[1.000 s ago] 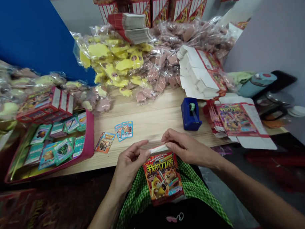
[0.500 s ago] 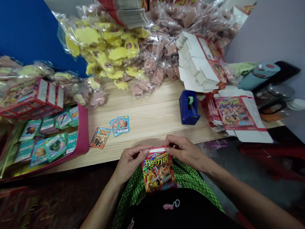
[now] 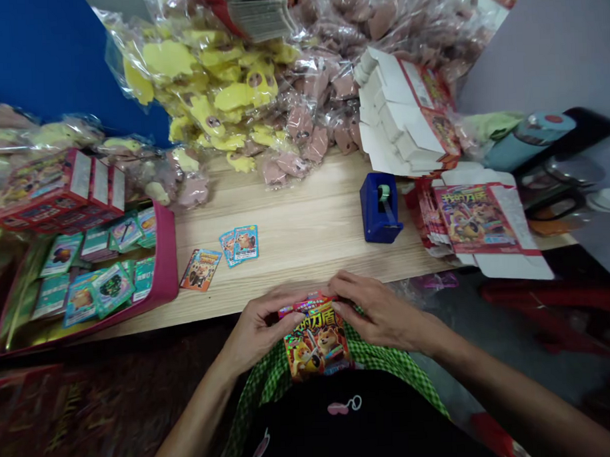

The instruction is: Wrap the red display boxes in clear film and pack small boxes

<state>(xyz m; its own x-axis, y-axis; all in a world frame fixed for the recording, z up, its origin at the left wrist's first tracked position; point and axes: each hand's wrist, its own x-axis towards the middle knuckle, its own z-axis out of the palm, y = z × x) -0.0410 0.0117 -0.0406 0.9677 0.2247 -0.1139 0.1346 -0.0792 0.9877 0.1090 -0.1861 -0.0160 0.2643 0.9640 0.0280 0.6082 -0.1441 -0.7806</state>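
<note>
A red printed card box with cartoon animals on its front rests against my lap, its top end toward the table edge. My left hand grips the box's upper left corner, thumb on the front and fingers behind. On the upper right corner my right hand pinches the box between thumb and fingers. No white flap edge shows at the top; the red top edge lies between my hands. Beyond them on the table are several blue-bordered cards and an orange-and-blue card.
A blue tape dispenser stands right of centre. Flattened boxes and white open cartons lie farther right, near a light-blue bottle. At left a pink-rimmed tin holds cards, with red boxes on it. Bagged yellow toys are piled behind.
The white strip at the box's top end has gone from sight as the flap folded down between my fingers. Both hands stay on the box's top corners. The view has tilted downward.
</note>
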